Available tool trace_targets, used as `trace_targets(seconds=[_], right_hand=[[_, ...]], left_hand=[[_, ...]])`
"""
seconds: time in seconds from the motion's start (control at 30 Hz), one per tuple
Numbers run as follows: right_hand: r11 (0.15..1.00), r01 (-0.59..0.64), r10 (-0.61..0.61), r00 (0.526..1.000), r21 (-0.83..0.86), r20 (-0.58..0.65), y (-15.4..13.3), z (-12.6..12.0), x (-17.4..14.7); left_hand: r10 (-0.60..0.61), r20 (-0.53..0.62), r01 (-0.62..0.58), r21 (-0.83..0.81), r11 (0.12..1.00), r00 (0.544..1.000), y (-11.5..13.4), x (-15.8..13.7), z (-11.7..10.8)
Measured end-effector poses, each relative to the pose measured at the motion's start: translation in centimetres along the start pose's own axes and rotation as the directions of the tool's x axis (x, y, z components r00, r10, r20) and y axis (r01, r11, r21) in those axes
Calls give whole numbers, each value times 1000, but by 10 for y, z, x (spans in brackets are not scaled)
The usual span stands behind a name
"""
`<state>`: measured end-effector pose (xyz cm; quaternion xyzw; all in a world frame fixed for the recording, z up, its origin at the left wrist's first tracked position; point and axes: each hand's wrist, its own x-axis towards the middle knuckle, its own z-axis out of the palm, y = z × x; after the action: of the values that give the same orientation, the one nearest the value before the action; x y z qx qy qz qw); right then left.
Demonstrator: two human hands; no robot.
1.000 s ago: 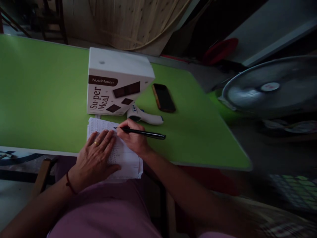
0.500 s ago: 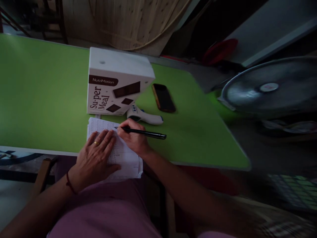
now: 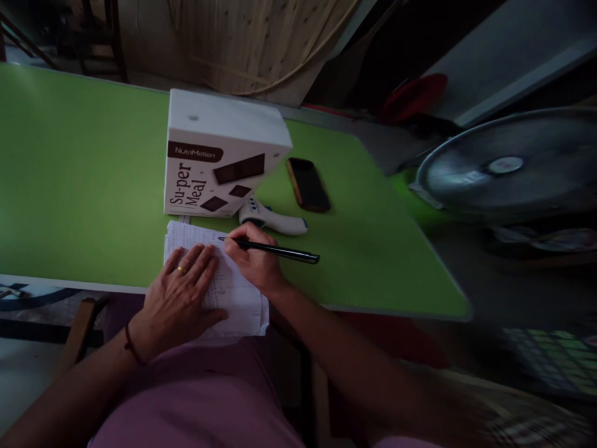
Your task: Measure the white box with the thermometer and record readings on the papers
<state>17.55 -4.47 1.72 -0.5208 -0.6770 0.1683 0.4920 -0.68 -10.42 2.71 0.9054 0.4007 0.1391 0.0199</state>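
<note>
A stack of written paper sheets [image 3: 237, 305] lies at the near edge of the green table, partly over the edge. My left hand [image 3: 184, 289] rests flat on the sheets with its fingers stretched out, a ring on one finger. In my right hand [image 3: 255, 258] a black pen [image 3: 284, 252] is pinched, its tip at the upper part of the top sheet. Just beyond the right hand lies a white handheld thermometer [image 3: 284, 223], its head partly hidden behind a white box [image 3: 228, 124] printed "NutriMotion Su-per Meal".
A phone [image 3: 308, 184] in an orange-brown case lies right of the box on the green table [image 3: 84, 180]. Off the table's right end are a large round metal lid or tray [image 3: 527, 162] and a red basin [image 3: 415, 96]. A wooden panel [image 3: 261, 43] stands behind.
My right hand and the pen have shifted slightly to the right along the sheet. The left hand and the things on the table are where they were.
</note>
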Motion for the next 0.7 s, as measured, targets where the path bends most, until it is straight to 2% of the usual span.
trace_targets(seconds=[0.4,0.7], right_hand=[[999,20,-20,999,-34,26,0,-1,0],[1000,-12,12,1000,-16,-20,3,-3,0]], left_hand=[[-5,5,5,-4,1000,1000,0,1,0],[0,-6,0,-2,1000,1000,-1,2,0]])
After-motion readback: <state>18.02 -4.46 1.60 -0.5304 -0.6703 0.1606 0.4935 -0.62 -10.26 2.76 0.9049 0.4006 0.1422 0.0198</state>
